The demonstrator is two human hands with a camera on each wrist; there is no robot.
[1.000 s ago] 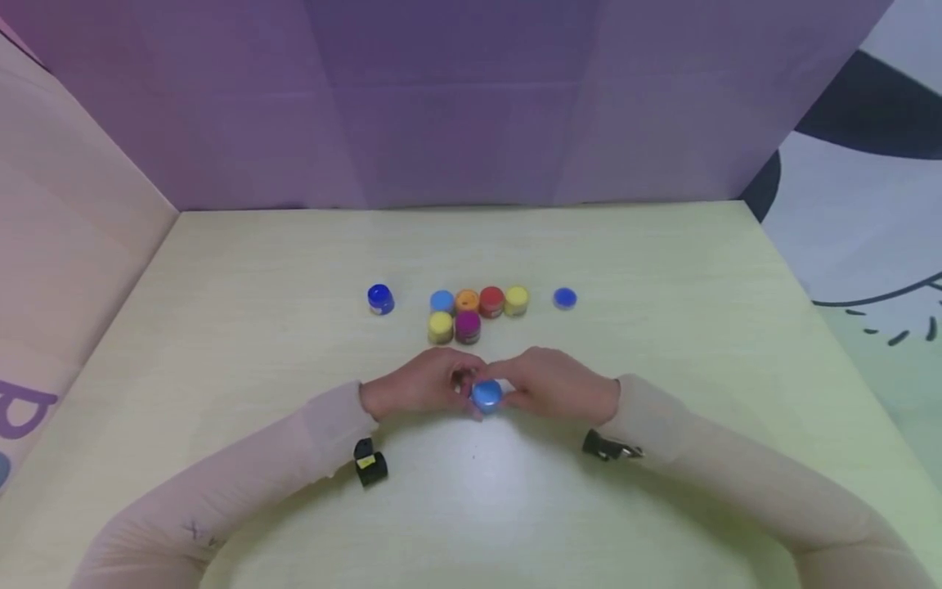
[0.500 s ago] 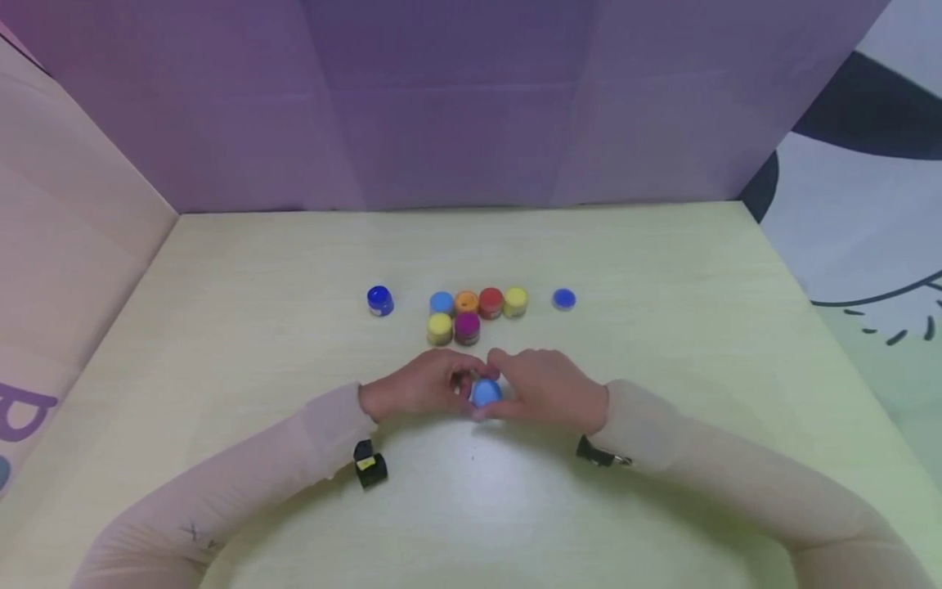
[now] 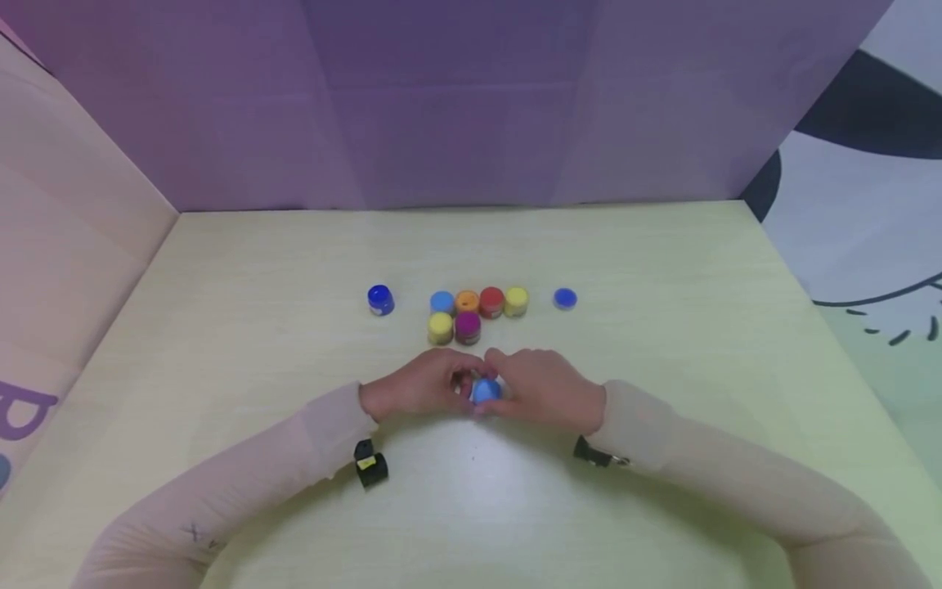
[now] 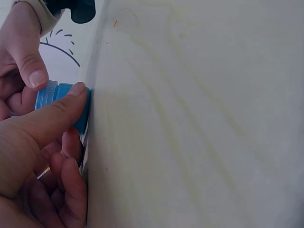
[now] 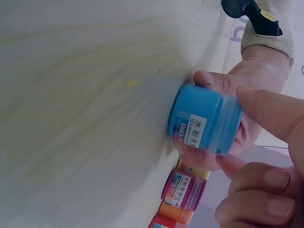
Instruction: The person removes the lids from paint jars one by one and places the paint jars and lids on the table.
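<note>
Pale wood tabletop (image 3: 662, 343), purple backdrop. Nearest: left hand (image 3: 419, 384) grips light-blue paint jar (image 3: 486, 392) at the body; right hand (image 3: 545, 386) pinches its lid. Risk: lid frees abruptly, paint spills. Beyond, clustered paint jars (image 3: 471, 315) could get knocked.

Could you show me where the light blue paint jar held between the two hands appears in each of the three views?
Head view: the light blue paint jar sits at centre, between the left hand and the right hand.
Left wrist view: at the left edge, only its cap shows, under the thumb.
Right wrist view: right of centre, label facing the camera, base on the table.
Shared landmark: the pale wooden table.
</note>
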